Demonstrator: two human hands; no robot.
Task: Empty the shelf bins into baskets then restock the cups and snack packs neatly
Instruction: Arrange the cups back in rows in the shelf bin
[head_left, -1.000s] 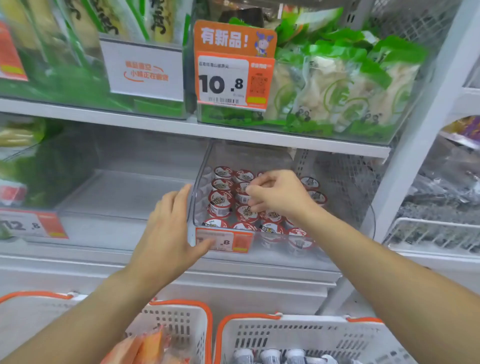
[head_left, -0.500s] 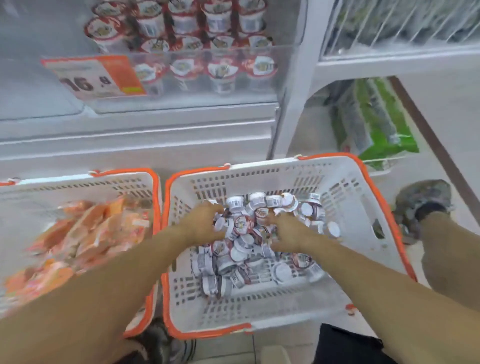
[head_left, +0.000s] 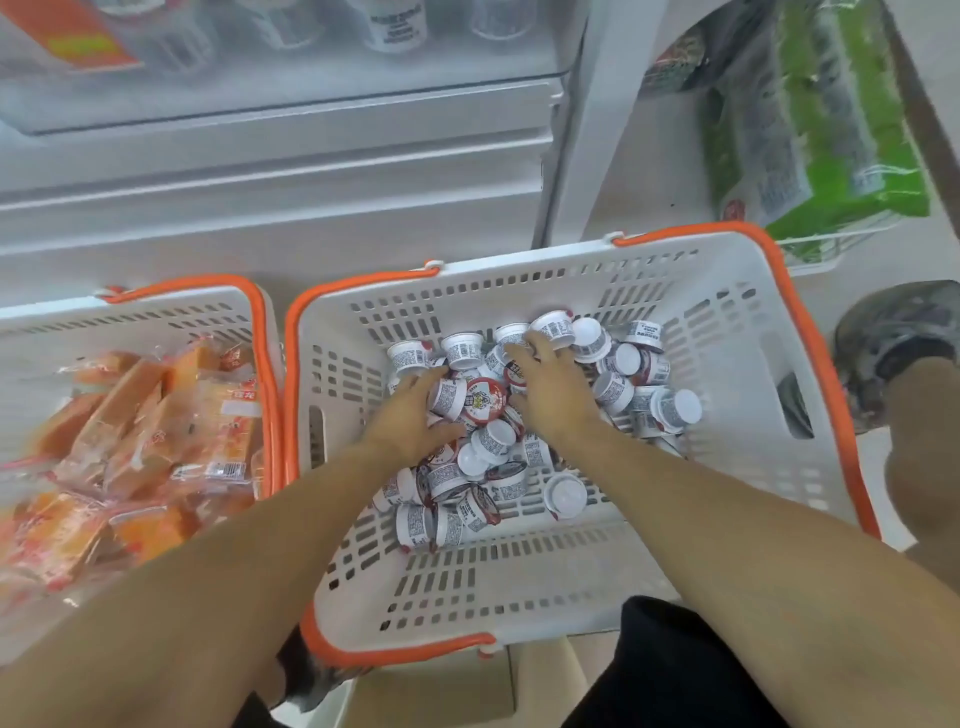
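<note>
Many small white cups (head_left: 618, 379) with red lids lie jumbled in the right white basket (head_left: 727, 322) with its orange rim. Both my hands are down in that pile. My left hand (head_left: 410, 415) has its fingers and thumb curled round a cup (head_left: 448, 399) lying on its side. My right hand (head_left: 550, 395) rests on the heap with straight fingers touching the cups at the far side. A cup with its red lid up (head_left: 485, 408) sits between the two hands. Orange snack packs (head_left: 156, 415) fill the left basket (head_left: 156, 312).
The white shelf base (head_left: 260, 208) rises just behind both baskets, and a clear bin (head_left: 311, 93) with a few cups stands on it. Green packs (head_left: 821, 145) sit in a wire rack at the right. My shoe (head_left: 883, 332) is beside the right basket.
A second ago my hands were up at the cup bin on the shelf. They came down into the right basket, and the view has tilted further down and closer to it.
</note>
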